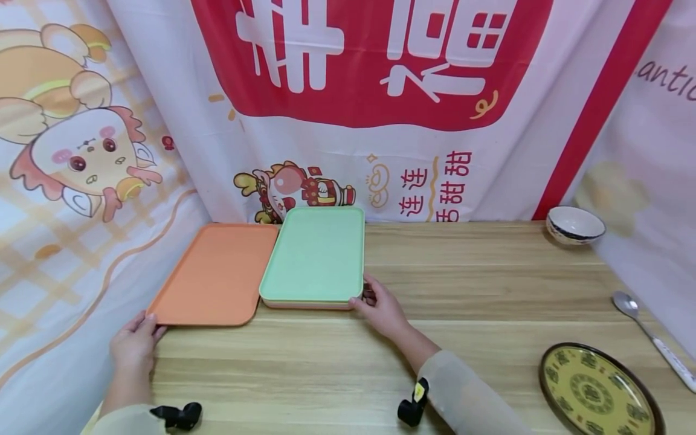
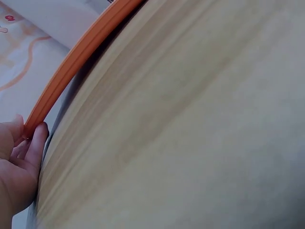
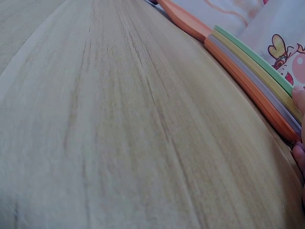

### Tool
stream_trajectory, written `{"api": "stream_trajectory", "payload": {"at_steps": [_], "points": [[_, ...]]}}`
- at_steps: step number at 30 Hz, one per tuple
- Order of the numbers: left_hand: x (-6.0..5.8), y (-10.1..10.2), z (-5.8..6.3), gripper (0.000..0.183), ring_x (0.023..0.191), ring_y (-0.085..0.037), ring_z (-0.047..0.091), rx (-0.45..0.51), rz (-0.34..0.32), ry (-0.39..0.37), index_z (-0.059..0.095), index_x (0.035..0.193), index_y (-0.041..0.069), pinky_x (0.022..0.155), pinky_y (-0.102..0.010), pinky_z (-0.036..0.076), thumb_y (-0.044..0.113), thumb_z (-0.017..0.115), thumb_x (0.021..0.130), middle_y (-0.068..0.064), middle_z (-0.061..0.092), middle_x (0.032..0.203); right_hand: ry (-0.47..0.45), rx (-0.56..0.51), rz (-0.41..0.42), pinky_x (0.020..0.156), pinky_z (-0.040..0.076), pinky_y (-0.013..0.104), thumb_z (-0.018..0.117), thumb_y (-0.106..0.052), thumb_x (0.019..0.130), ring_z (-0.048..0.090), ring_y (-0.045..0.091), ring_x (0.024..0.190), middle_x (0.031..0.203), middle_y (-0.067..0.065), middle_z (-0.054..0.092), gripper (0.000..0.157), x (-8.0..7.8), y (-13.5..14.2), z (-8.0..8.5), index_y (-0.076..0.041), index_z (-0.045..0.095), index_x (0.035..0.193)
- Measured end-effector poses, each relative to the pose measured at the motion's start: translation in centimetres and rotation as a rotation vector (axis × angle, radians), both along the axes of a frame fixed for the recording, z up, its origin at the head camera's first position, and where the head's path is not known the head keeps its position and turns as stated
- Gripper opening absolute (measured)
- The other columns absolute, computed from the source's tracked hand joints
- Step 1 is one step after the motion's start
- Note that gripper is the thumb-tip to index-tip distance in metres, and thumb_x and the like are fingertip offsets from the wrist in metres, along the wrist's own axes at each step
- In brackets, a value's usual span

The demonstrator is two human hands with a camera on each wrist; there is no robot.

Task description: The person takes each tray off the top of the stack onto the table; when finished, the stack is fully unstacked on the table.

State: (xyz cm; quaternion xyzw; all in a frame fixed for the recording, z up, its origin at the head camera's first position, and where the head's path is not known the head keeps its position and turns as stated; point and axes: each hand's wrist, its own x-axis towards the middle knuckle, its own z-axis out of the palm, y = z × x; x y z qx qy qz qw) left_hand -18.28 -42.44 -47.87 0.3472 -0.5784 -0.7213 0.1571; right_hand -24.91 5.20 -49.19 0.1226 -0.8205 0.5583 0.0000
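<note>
An orange tray (image 1: 217, 275) lies at the left of the table, and my left hand (image 1: 133, 347) pinches its near left corner. In the left wrist view the thumb is above the orange rim (image 2: 71, 69), with fingers under it. Right beside that tray is a stack topped by a green tray (image 1: 318, 254). The right wrist view shows yellow, purple and orange edges (image 3: 252, 88) below the green one. My right hand (image 1: 383, 311) grips the near right corner of this stack, thumb at the front edge and fingers along the right side.
At the right stand a white bowl (image 1: 575, 225) at the back, a spoon (image 1: 641, 323) with a patterned handle and a yellow-green patterned plate (image 1: 592, 386) with a dark rim. Printed cloth (image 1: 163, 121) hangs behind and along both sides of the wooden table (image 1: 478, 290).
</note>
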Motion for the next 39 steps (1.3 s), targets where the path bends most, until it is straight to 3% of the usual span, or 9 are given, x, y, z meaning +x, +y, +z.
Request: {"api": "stream_trajectory", "payload": {"at_steps": [5, 7, 11, 13, 15, 17, 20, 28, 39], "points": [[-0.3, -0.5, -0.5, 0.057, 0.060, 0.015, 0.059, -0.106, 0.013, -0.029, 0.031, 0.150, 0.000, 0.063, -0.005, 0.055, 0.012, 0.053, 0.098, 0.030, 0.055, 0.065, 0.002, 0.011, 0.003, 0.105, 0.053, 0.040, 0.071, -0.027, 0.090, 0.061, 0.029, 0.119, 0.127, 0.017, 0.062, 0.071, -0.1, 0.0, -0.1, -0.001, 0.039, 0.148], [-0.4, -0.6, -0.5, 0.056, 0.061, 0.018, 0.056, -0.183, 0.006, -0.061, 0.033, 0.149, 0.000, 0.062, -0.003, 0.054, 0.015, 0.053, 0.099, 0.031, 0.054, 0.065, 0.003, 0.010, 0.005, 0.105, 0.052, 0.040, 0.071, -0.028, 0.090, 0.061, 0.029, 0.119, 0.127, 0.017, 0.062, 0.072, -0.1, 0.0, -0.1, -0.001, 0.038, 0.148], [-0.3, -0.2, -0.2, 0.054, 0.099, 0.009, 0.063, -0.447, -0.043, -0.221, 0.036, 0.148, 0.006, 0.083, -0.005, 0.053, 0.029, 0.047, 0.101, 0.005, 0.071, 0.117, 0.014, 0.006, 0.007, 0.104, 0.053, 0.041, 0.071, -0.029, 0.090, 0.061, 0.030, 0.118, 0.127, 0.018, 0.062, 0.072, 0.0, 0.1, -0.1, 0.000, 0.038, 0.148], [-0.1, 0.0, 0.0, 0.055, 0.126, -0.006, 0.056, -0.573, -0.074, -0.275, 0.037, 0.149, 0.007, 0.104, -0.015, 0.048, 0.034, 0.044, 0.101, -0.007, 0.051, 0.146, 0.012, 0.004, 0.009, 0.104, 0.053, 0.041, 0.071, -0.029, 0.091, 0.061, 0.030, 0.118, 0.127, 0.018, 0.062, 0.072, 0.0, 0.1, -0.1, 0.000, 0.038, 0.148], [0.0, 0.2, 0.2, 0.057, 0.142, -0.024, 0.040, -0.640, -0.096, -0.295, 0.034, 0.150, 0.007, 0.118, -0.028, 0.037, 0.036, 0.041, 0.102, -0.016, 0.037, 0.154, 0.010, 0.004, 0.010, 0.104, 0.053, 0.041, 0.071, -0.029, 0.091, 0.060, 0.030, 0.119, 0.127, 0.018, 0.062, 0.072, 0.1, 0.0, 0.0, 0.000, 0.038, 0.148], [0.0, 0.5, 0.6, 0.058, 0.143, -0.035, 0.036, -0.651, -0.108, -0.279, 0.031, 0.152, 0.007, 0.121, -0.041, 0.033, 0.035, 0.041, 0.102, -0.018, 0.034, 0.155, 0.005, 0.005, 0.012, 0.104, 0.053, 0.041, 0.071, -0.029, 0.091, 0.060, 0.030, 0.119, 0.127, 0.018, 0.062, 0.072, 0.1, 0.0, 0.0, 0.000, 0.038, 0.148], [0.0, 1.1, 1.2, 0.060, 0.143, -0.037, 0.035, -0.645, -0.121, -0.250, 0.027, 0.153, 0.008, 0.121, -0.044, 0.032, 0.035, 0.042, 0.102, -0.019, 0.031, 0.157, -0.004, 0.008, 0.009, 0.105, 0.053, 0.040, 0.071, -0.029, 0.091, 0.060, 0.028, 0.120, 0.128, 0.017, 0.061, 0.072, 0.1, 0.0, 0.0, -0.001, 0.038, 0.148], [-0.7, 5.4, 2.2, 0.057, 0.138, -0.032, 0.044, -0.651, -0.173, -0.111, 0.036, 0.150, 0.008, 0.102, -0.004, 0.040, 0.032, 0.051, 0.101, -0.018, 0.041, 0.152, -0.009, 0.023, 0.006, 0.105, 0.052, 0.040, 0.071, -0.028, 0.091, 0.060, 0.028, 0.120, 0.129, 0.016, 0.061, 0.072, 0.0, 0.1, 0.0, -0.001, 0.038, 0.148], [-2.6, 12.8, 2.4, 0.058, 0.141, -0.034, 0.040, -0.522, -0.391, 0.073, 0.033, 0.151, 0.001, 0.109, -0.013, 0.040, 0.019, 0.055, 0.100, -0.021, 0.037, 0.154, -0.009, 0.007, 0.008, 0.106, 0.052, 0.042, 0.071, -0.029, 0.091, 0.059, 0.030, 0.121, 0.130, 0.018, 0.061, 0.072, 0.1, 0.1, 0.1, 0.000, 0.038, 0.148]]}}
